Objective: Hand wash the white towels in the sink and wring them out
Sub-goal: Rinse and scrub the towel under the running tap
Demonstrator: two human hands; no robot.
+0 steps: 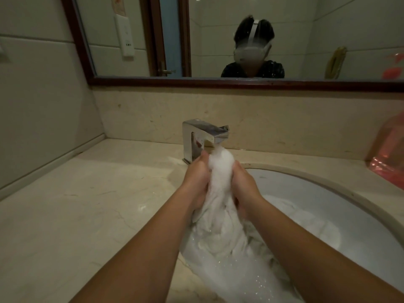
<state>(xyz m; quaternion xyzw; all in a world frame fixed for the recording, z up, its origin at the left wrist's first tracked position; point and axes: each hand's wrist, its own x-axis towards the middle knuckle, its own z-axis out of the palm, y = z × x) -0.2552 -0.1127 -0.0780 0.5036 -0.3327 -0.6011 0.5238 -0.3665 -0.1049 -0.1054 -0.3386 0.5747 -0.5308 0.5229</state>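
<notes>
- The white towel (220,186) is bunched into a thick rope. Its top end sits just under the spout of the faucet (203,136), and the rest hangs down in front of the faucet into the sink (328,189).
- The left hand (196,182) grips the towel's upper part from the left, fingers curled round the cloth, just in front of the faucet's base.
- The right hand (244,186) grips the same bunch from the other side, fingers curled into the folds and level with the left hand. The two hands face each other with the cloth pressed between them.
- The towel's lower part spreads into soapy water (229,276), nearer the camera than the faucet, with small bubbles on the surface.
- More white cloth (299,213) lies in the water to the right of the faucet. Whether it is a second towel or a fold of the same one cannot be told.
- Whether water runs from the spout cannot be told; that spot is blurred.
- The faucet is a square chrome one, standing on the pale stone counter (87,204) at the sink's far rim.
- A pink translucent container (389,154) stands on the counter far to the right of the faucet.
- A dark-framed mirror (140,80) hangs on the wall above and behind the faucet.
</notes>
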